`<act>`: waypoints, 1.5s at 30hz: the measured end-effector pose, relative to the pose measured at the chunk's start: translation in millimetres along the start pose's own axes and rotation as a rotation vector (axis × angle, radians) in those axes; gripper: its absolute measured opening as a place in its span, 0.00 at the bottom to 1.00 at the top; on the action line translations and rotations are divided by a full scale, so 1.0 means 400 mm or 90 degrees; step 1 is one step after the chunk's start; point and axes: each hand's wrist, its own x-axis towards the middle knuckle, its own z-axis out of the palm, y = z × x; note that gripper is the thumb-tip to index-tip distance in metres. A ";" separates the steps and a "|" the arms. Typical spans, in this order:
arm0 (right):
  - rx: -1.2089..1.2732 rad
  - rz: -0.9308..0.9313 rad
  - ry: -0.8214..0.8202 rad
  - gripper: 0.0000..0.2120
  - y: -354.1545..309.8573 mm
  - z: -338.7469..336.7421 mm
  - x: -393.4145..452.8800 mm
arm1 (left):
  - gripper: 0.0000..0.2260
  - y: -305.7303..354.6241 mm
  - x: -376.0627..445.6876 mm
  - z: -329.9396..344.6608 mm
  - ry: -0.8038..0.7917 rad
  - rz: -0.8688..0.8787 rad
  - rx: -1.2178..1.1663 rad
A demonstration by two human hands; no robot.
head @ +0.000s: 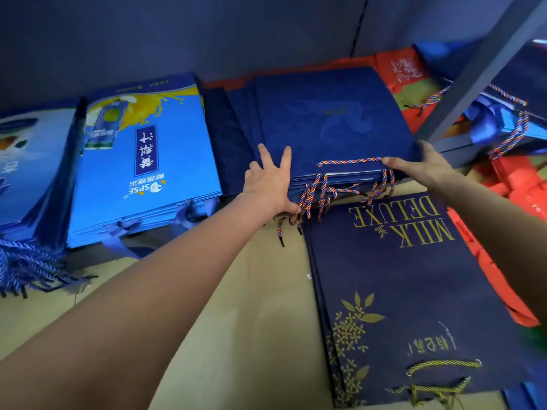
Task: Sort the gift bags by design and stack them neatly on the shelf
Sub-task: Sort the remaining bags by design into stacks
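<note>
I see both arms reaching up the frame to the navy stack (331, 119), which lies flat at upper centre on the shelf (266, 291). My left hand (270, 182) sits at the stack's lower left corner, fingers straight and spread wide, palm against the edge, fingertips on the top bag; it holds nothing. My right hand (423, 164) is at the lower right corner, fingers curled over the top bag's near edge, touching its striped cord (349, 161), thumb lying up the stack's right side. So the stack lies between my two hands, its near edge level with them. More striped cords hang from that edge, just beside my left wrist.

Left of the stack, touching it, lies the SPSE stack (142, 161), bright blue, and further left a paler blue stack (26, 161) at the frame's edge. Below my right hand, at lower right, the MILK DELUXE bags (408, 291) lie flat, near the navy stack's front edge. Red bags (405, 66) show behind the navy stack at upper right.
</note>
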 end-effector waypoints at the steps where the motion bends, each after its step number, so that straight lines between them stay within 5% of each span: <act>1: 0.000 -0.003 -0.011 0.40 -0.001 -0.003 0.001 | 0.54 0.009 0.001 0.001 -0.003 -0.005 0.001; 7: 0.029 -0.038 0.015 0.40 -0.008 0.006 -0.026 | 0.50 0.001 0.007 -0.001 -0.002 -0.047 0.026; 15: 0.247 -0.051 0.007 0.26 -0.080 0.042 -0.037 | 0.43 -0.062 -0.001 -0.012 0.103 -0.047 0.171; 22: 0.206 -0.103 -0.091 0.21 -0.141 0.071 -0.025 | 0.36 -0.129 -0.026 -0.010 0.120 0.003 0.181; 28: -0.130 -0.194 -0.158 0.28 -0.133 0.109 -0.005 | 0.39 -0.185 -0.057 0.000 0.078 0.088 0.098; 37: -0.324 -0.191 -0.224 0.48 -0.066 0.068 0.003 | 0.41 -0.159 -0.014 -0.030 -0.029 0.126 -0.009; 45: -0.147 -0.192 -0.191 0.43 -0.108 0.081 0.004 | 0.38 -0.176 -0.014 0.001 0.120 0.145 -0.011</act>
